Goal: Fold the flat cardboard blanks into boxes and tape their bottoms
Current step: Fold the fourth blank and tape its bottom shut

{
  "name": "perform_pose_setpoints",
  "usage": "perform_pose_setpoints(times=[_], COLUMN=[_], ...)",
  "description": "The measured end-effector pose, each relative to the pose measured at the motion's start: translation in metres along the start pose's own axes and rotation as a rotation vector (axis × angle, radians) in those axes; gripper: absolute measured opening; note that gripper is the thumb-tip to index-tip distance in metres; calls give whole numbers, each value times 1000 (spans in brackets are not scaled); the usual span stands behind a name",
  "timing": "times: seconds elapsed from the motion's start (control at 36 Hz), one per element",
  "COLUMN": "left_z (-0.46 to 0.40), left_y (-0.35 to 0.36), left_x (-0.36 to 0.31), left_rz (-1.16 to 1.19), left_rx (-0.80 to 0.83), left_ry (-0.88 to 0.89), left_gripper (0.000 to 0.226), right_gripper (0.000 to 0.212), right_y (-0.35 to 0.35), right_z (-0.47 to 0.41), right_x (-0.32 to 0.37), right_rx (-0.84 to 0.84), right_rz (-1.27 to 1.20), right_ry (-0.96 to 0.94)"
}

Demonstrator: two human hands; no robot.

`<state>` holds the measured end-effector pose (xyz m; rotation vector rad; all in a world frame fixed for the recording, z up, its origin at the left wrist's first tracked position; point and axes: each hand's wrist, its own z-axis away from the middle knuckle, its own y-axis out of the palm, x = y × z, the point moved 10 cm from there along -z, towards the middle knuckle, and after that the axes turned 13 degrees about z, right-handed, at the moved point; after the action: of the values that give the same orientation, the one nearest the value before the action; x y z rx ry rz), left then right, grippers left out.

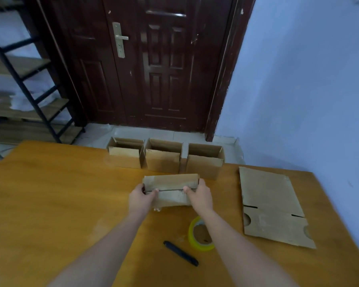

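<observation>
Cardboard box [170, 188] sits between both hands, left hand [142, 198] and right hand [199, 195] gripping its ends.

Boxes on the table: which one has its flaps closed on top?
The box between both hands, flaps meeting at a seam. The three boxes in the row behind stand open-topped.
</observation>
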<state>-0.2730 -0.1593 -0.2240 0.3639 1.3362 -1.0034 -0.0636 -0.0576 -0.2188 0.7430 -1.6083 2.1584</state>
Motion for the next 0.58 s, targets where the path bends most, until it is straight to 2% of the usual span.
perform_pose_setpoints(times=[0.08,0.19,0.31,0.39,0.47,0.58], left_z=[5,7,11,15,18,25], left_y=[-5,-8,-11,-14,-15,-9], left_x=[-6,-10,-9,-9,0,16], left_rz=[88,208,346,365,384,408], left_rx=[6,72,86,64,47,138], left_ry=[-5,-7,-87,-138,-270,-474], left_gripper=[42,46,40,41,47,51], right_gripper=[60,65,91,91,87,84], right_y=[-1,-2,-3,-4,-7,-15], right_z=[0,1,4,10,15,20], right_x=[-2,-4,0,4,6,6], right_rx=[27,90,166,227,259,272], right_rz=[-98,-222,-224,-195,-177,-206], right_ry=[-8,-14,-60,-109,-162,-230])
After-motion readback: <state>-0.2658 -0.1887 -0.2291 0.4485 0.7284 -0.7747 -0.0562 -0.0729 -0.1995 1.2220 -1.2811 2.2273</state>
